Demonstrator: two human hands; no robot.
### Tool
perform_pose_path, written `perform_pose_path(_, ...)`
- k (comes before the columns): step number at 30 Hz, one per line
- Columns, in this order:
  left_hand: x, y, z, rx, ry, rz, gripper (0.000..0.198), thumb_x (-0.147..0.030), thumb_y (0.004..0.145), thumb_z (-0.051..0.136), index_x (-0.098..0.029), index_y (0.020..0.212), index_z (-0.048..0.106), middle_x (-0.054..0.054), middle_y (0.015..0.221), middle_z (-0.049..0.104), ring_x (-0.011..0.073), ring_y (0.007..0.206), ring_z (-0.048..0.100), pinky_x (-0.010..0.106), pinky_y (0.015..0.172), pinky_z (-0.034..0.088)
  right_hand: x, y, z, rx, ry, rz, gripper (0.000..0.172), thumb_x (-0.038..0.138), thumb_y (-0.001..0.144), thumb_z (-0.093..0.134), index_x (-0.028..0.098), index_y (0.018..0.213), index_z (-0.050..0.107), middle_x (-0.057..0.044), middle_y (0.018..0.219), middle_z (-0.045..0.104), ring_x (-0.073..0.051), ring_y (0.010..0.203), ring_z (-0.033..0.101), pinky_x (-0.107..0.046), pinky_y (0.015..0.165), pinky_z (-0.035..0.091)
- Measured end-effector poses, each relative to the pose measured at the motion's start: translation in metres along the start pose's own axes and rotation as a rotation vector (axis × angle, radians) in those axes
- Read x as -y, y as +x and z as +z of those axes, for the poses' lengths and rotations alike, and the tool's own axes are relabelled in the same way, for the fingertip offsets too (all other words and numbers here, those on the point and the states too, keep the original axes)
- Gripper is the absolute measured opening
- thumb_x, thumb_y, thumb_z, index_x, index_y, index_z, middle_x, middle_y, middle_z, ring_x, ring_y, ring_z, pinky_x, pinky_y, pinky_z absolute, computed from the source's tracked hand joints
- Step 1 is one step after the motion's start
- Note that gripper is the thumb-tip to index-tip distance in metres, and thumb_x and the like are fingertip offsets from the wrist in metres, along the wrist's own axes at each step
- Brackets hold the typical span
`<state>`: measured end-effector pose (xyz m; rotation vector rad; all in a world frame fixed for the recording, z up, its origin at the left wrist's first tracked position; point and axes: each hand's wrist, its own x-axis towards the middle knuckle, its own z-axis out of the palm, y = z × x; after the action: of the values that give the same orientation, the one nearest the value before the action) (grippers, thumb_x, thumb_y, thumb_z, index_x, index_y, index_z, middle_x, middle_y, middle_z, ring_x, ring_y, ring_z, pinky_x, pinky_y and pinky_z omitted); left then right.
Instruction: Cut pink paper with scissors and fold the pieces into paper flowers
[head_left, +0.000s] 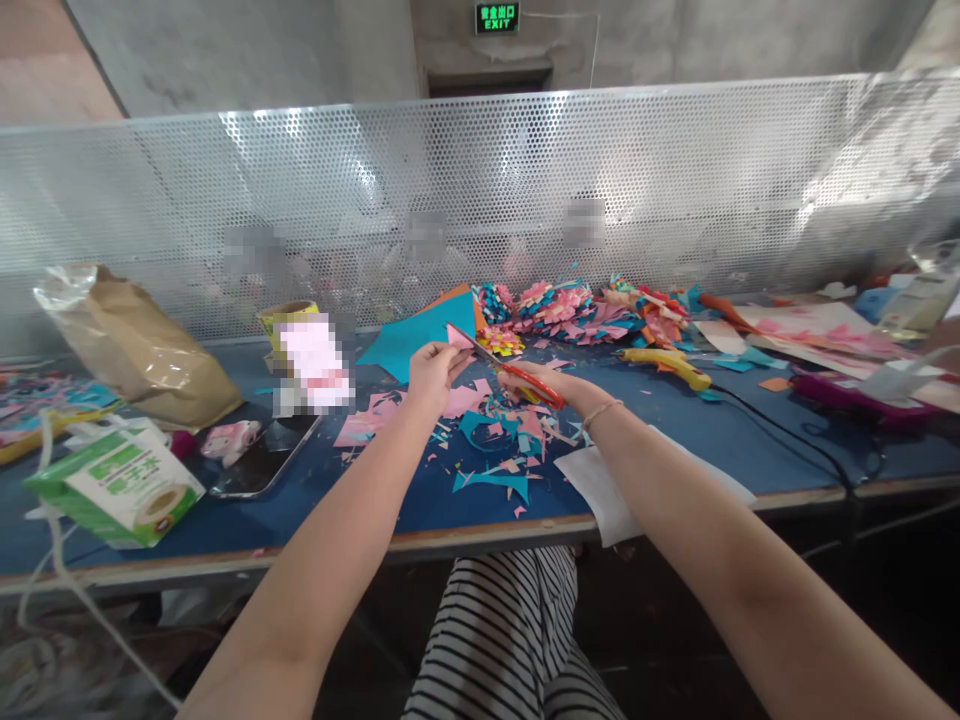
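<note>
My left hand (433, 372) is closed in a pinch on a small pink paper piece (458, 336), held up over the blue table (315, 490). My right hand (541, 385) grips red-handled scissors (504, 365); their blades point up and left and meet the pink piece. Under both hands lies a litter of pink and teal paper scraps (491, 435). A white sheet (611, 485) lies beneath my right forearm at the table's front edge.
Behind are a teal paper sheet (420, 335), a heap of folded coloured paper pieces (570, 310) and a yellow glue gun (667, 365) with its black cord. To the left are a phone (262, 460), a green-and-white carton (120, 485) and a brown bag (142, 350). A perforated metal screen (480, 200) backs the table.
</note>
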<state>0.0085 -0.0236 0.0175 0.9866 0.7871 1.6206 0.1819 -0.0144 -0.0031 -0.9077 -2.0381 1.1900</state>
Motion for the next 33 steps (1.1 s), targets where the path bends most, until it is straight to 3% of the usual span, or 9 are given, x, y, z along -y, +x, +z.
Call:
perform_pose_path(5, 0.000, -0.001, 0.000, 0.010, 0.007, 0.007, 0.019, -0.008, 0.064, 0.059, -0.016, 0.057, 0.044, 0.000, 0.058, 0.061, 0.0131, 0.068, 0.065, 0.032, 0.081, 0.049, 0.002, -0.003, 0.001, -0.054, -0.190, 0.011, 0.038, 0.054, 0.070, 0.056, 0.019, 0.065, 0.043, 0.005, 0.052, 0.042, -0.007, 0.045, 0.038, -0.022, 0.044, 0.031)
perform_pose_path(15, 0.002, 0.002, -0.002, 0.020, -0.053, 0.027, 0.022, -0.010, 0.060, 0.064, -0.016, 0.056, 0.043, -0.001, 0.056, 0.061, 0.0158, 0.069, 0.066, 0.034, 0.080, 0.050, -0.010, 0.007, -0.002, -0.117, -0.498, -0.085, 0.039, 0.055, 0.077, 0.042, 0.018, 0.065, 0.044, 0.003, 0.055, 0.042, -0.009, 0.051, 0.037, -0.023, 0.049, 0.030)
perform_pose_path(25, 0.000, 0.003, -0.001, 0.007, -0.088, -0.010, 0.018, -0.006, 0.062, 0.061, -0.015, 0.055, 0.046, 0.001, 0.056, 0.063, 0.0180, 0.076, 0.066, 0.035, 0.083, 0.048, -0.014, 0.010, -0.002, -0.131, -0.576, -0.158, 0.039, 0.054, 0.080, 0.037, 0.019, 0.064, 0.039, 0.003, 0.057, 0.040, -0.009, 0.051, 0.034, -0.024, 0.049, 0.028)
perform_pose_path(33, -0.003, 0.002, 0.000, 0.006, -0.117, -0.025, 0.017, -0.003, 0.064, 0.056, -0.014, 0.054, 0.048, 0.001, 0.055, 0.062, 0.0150, 0.065, 0.065, 0.034, 0.080, 0.049, -0.011, 0.008, 0.000, -0.136, -0.545, -0.150, 0.038, 0.051, 0.080, 0.038, 0.018, 0.062, 0.039, 0.002, 0.056, 0.040, -0.008, 0.051, 0.033, -0.025, 0.049, 0.027)
